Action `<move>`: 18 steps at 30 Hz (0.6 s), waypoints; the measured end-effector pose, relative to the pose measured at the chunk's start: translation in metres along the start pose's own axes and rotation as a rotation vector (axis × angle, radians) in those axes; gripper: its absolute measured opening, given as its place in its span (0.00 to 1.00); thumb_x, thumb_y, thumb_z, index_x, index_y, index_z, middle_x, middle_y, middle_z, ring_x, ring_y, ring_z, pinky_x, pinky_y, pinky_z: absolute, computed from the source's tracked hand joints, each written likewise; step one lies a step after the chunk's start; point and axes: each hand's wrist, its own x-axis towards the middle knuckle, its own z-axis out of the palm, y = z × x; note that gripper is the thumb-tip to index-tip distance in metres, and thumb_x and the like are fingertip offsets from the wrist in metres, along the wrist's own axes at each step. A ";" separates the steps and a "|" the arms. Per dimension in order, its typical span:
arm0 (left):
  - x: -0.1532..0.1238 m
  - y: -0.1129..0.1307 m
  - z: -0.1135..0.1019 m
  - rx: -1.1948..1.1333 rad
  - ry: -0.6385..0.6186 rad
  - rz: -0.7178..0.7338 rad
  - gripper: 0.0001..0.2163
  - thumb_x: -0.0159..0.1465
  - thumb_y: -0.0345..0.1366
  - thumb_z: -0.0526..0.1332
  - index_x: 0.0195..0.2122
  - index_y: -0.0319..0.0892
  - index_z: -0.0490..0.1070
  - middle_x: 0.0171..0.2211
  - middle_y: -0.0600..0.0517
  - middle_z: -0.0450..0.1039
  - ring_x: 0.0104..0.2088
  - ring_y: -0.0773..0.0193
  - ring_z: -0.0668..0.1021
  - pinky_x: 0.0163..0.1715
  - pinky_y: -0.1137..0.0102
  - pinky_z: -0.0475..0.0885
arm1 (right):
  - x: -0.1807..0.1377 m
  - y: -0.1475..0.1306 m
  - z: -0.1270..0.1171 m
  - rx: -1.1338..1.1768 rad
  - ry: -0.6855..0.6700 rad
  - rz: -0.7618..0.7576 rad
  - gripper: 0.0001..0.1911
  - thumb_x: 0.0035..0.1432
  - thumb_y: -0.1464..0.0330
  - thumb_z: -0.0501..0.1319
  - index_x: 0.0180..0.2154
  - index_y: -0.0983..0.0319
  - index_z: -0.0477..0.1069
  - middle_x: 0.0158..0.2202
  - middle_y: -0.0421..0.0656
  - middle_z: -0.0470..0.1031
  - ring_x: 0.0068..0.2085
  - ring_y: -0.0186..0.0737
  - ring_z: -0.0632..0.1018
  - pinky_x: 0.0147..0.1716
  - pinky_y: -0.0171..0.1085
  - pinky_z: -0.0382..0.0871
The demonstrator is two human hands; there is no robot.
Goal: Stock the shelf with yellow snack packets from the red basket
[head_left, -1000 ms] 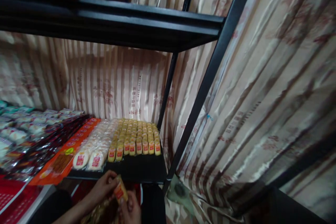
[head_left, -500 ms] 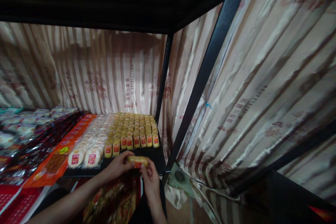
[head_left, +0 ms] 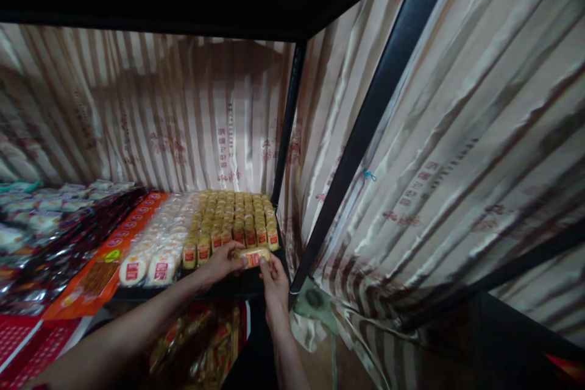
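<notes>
Between my two hands is a small yellow packaged cake (head_left: 254,258) with a red label, held roughly level above the front of the black shelf (head_left: 219,286). The fingers of my left hand (head_left: 227,261) pinch its left end. My right hand (head_left: 275,277) grips the right end with thumb and fingers. Just behind it stand rows of similar yellow packaged cakes (head_left: 237,219), upright and close together. Below my forearms lies an open red bag or box (head_left: 196,341) of shiny yellow packets, partly hidden by my left arm.
Left of the yellow rows are round white packaged cakes (head_left: 161,269), an orange packet (head_left: 98,274), dark shiny packets (head_left: 59,250) and small white packets (head_left: 46,219). A black metal post (head_left: 351,140) slants up on the right. Striped curtains (head_left: 205,116) hang behind and beside the shelf.
Both hands have moved forward and slightly right with the yellow packaged cake, nearer the rows. The cake's red label now faces me more. The view has shifted a little.
</notes>
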 end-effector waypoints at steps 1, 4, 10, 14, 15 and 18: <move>0.001 -0.001 0.002 -0.014 0.019 0.004 0.23 0.49 0.46 0.63 0.42 0.38 0.62 0.27 0.54 0.67 0.29 0.65 0.72 0.27 0.71 0.67 | 0.000 0.002 0.000 -0.003 0.008 0.003 0.26 0.43 0.53 0.63 0.41 0.63 0.69 0.36 0.43 0.75 0.35 0.37 0.74 0.29 0.31 0.66; 0.003 -0.003 0.007 -0.021 0.051 0.019 0.21 0.49 0.47 0.62 0.40 0.38 0.62 0.28 0.53 0.68 0.30 0.64 0.72 0.25 0.73 0.67 | 0.001 0.009 0.000 -0.033 0.008 0.005 0.26 0.45 0.52 0.61 0.42 0.63 0.69 0.37 0.44 0.76 0.36 0.38 0.74 0.30 0.31 0.66; 0.016 -0.003 0.003 0.092 0.123 0.064 0.20 0.52 0.46 0.58 0.41 0.37 0.63 0.26 0.54 0.69 0.25 0.67 0.71 0.21 0.74 0.63 | 0.021 0.019 -0.001 -0.239 0.126 -0.147 0.28 0.54 0.51 0.50 0.47 0.64 0.68 0.48 0.48 0.71 0.49 0.43 0.71 0.46 0.38 0.64; 0.033 -0.005 -0.007 0.160 0.198 0.056 0.22 0.51 0.43 0.59 0.44 0.36 0.63 0.25 0.54 0.70 0.26 0.64 0.72 0.23 0.72 0.65 | 0.048 0.019 -0.001 -0.488 0.166 -0.325 0.31 0.57 0.53 0.46 0.54 0.67 0.61 0.56 0.52 0.62 0.58 0.45 0.62 0.57 0.43 0.51; 0.038 -0.006 -0.009 0.173 0.204 0.068 0.21 0.51 0.43 0.59 0.44 0.36 0.64 0.25 0.53 0.70 0.26 0.63 0.73 0.25 0.71 0.66 | 0.055 0.020 0.000 -0.539 0.162 -0.344 0.32 0.57 0.53 0.45 0.56 0.68 0.58 0.58 0.53 0.60 0.59 0.45 0.60 0.58 0.44 0.49; 0.051 -0.007 -0.009 0.177 0.214 0.092 0.20 0.51 0.41 0.59 0.43 0.36 0.65 0.28 0.51 0.72 0.30 0.62 0.74 0.29 0.69 0.68 | 0.077 0.023 0.004 -0.634 0.154 -0.362 0.34 0.58 0.53 0.43 0.58 0.71 0.54 0.59 0.55 0.56 0.60 0.46 0.57 0.58 0.45 0.48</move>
